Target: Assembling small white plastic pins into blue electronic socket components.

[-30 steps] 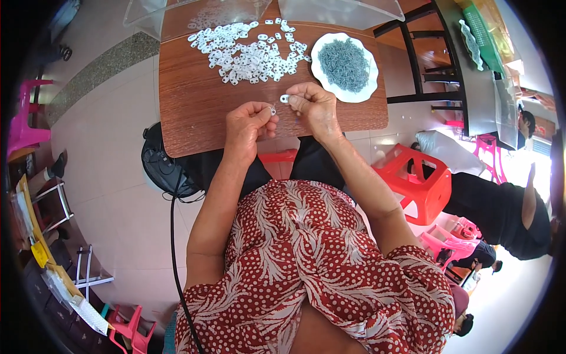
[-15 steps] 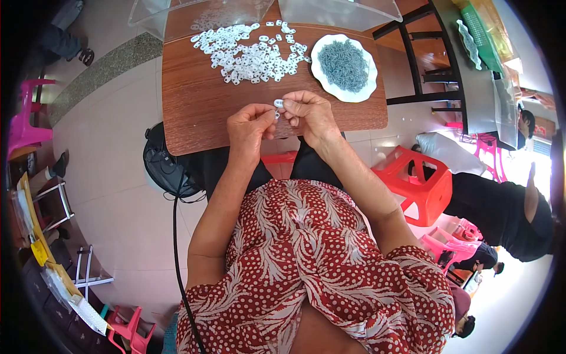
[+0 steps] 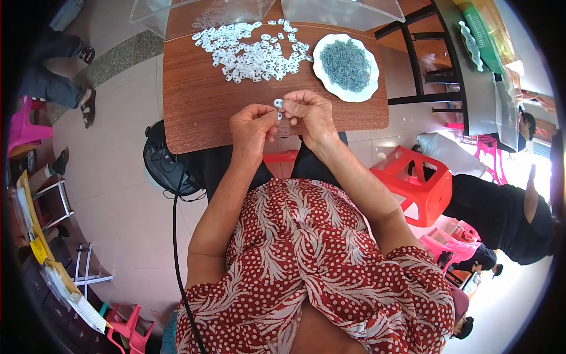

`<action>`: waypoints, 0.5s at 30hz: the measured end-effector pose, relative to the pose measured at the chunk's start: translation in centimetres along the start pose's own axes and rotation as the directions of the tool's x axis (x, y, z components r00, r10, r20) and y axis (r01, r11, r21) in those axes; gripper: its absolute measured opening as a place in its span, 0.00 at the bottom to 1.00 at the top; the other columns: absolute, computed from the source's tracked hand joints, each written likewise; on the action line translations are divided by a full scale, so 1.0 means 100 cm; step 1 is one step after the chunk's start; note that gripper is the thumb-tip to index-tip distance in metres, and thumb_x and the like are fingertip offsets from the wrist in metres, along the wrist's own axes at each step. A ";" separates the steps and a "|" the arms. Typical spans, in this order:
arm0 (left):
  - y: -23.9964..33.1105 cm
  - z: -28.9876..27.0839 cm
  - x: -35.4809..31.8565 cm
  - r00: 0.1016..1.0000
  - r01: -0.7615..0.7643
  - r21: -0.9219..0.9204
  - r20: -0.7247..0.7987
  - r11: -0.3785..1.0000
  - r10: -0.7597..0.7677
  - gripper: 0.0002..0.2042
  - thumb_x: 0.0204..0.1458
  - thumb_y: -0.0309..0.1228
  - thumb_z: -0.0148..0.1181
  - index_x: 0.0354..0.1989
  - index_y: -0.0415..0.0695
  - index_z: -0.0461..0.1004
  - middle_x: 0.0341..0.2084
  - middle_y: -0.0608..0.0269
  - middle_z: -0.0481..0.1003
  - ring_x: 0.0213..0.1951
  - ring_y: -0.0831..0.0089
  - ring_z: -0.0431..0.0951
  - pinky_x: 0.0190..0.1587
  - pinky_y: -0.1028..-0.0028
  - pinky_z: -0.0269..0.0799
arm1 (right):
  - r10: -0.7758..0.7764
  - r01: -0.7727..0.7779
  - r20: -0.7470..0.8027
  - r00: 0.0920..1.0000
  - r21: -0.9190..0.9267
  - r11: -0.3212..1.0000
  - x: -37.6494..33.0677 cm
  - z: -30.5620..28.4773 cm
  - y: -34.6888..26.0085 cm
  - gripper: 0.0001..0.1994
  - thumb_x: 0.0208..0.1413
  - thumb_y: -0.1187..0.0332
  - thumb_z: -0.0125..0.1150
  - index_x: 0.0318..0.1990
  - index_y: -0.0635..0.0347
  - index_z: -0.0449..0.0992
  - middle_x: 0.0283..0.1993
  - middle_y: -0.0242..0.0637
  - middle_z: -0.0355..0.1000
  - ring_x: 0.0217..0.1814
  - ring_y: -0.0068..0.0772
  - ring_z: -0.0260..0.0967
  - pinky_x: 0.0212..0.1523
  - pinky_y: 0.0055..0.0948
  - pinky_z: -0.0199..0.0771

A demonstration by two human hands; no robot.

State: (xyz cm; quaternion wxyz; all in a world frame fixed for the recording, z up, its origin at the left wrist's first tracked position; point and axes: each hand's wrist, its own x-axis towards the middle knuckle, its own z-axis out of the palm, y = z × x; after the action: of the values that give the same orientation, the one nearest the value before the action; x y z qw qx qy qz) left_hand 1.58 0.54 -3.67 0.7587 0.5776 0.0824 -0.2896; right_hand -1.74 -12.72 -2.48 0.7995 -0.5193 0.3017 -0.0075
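Note:
Over the near part of the brown table, both my hands meet at their fingertips. My right hand (image 3: 312, 115) is closed in a pinch on a small white oval plastic piece with dark holes (image 3: 277, 102). Just below it, my left hand (image 3: 250, 125) pinches a second small white piece (image 3: 279, 116). Something thin seems to run between the two pieces, too small to make out. Beyond my hands lies a loose heap of similar white pieces (image 3: 253, 62). To its right a white scalloped plate (image 3: 367, 89) holds a pile of small grey-blue parts (image 3: 344, 65).
Clear plastic bins (image 3: 348, 13) stand at the table's (image 3: 194, 112) far edge. A red stool (image 3: 415, 186) is at my right, a black bag (image 3: 168, 165) at my left with a black cable. Another person's legs (image 3: 59, 85) show at far left; other people are at right.
My left hand has shifted very slightly right, and the lower white piece shows more upright beneath the upper one. At far left, another person's legs have come further into view.

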 end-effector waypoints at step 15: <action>0.001 0.001 -0.001 1.000 -0.015 -0.007 -0.023 1.000 0.015 0.03 0.45 0.21 0.58 0.28 0.36 0.74 0.19 0.62 0.74 0.16 0.82 0.70 0.16 0.83 0.64 | -0.112 0.108 -0.029 0.993 -0.118 0.987 -0.002 0.004 0.005 0.02 0.47 0.79 0.59 0.30 0.66 0.73 0.23 0.32 0.70 0.21 0.16 0.62 0.22 0.14 0.60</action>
State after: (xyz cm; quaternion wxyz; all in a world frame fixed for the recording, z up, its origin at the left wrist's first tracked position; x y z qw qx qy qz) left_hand 1.50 0.46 -3.50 0.7619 0.5789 0.0877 -0.2770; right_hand -1.88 -12.10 -2.73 0.7607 -0.5807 0.2867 -0.0435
